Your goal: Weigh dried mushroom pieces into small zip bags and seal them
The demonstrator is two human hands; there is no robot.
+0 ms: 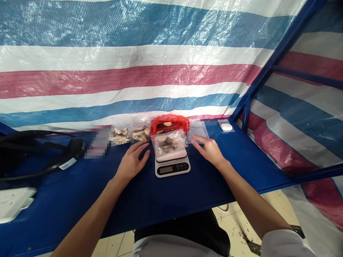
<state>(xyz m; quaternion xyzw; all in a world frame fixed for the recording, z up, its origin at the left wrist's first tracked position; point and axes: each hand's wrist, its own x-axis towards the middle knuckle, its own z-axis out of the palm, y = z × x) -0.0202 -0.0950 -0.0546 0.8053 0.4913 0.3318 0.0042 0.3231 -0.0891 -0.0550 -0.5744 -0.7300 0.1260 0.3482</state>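
A white digital kitchen scale (173, 169) stands on the blue table, its dark display facing me. On its plate lies a clear plastic bag (168, 145) with several dried, brownish-white pieces in it. To the left of the scale, my left hand (133, 159) rests with fingers apart, holding nothing. My right hand (208, 149) is on the other side, fingers stretched out near the flat clear bags (198, 129). Behind the scale sits a red plastic bag (184, 123), its mouth open, with a few more dried pieces (167, 124) inside.
Filled clear bags (120, 136) lie left of the red bag. Farther left are a black strapped headset (72, 150) and a white power strip (16, 203). A white oval object (226, 127) lies at the back right. Striped sheeting (128, 76) on a blue frame (245, 107) encloses the table.
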